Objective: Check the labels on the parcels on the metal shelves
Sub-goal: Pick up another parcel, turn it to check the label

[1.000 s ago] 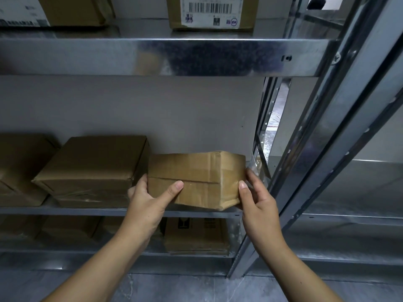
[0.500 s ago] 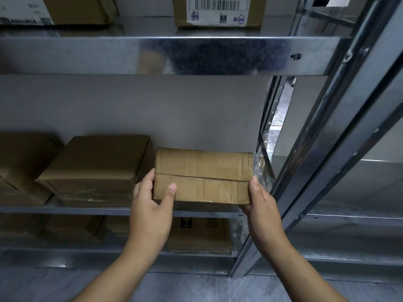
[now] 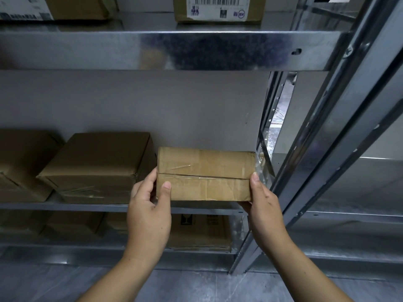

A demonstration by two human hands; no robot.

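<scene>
1. While held at the front edge of the middle shelf (image 3: pixel 65 206), lies with long axis left-to-right, taped seam facing the camera: parcel (image 3: pixel 205 174).
2. Grips its left end: left hand (image 3: pixel 150 205).
3. Grips its right end: right hand (image 3: pixel 265 208).

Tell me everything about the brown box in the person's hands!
The brown box is a small cardboard parcel, creased and a bit dented, with a seam across its front sealed by shiny clear tape. No label shows on the side facing us. It is level, at the front of the middle shelf, right of a bigger box. The left hand grips its left end and the right hand grips its right end.
</scene>
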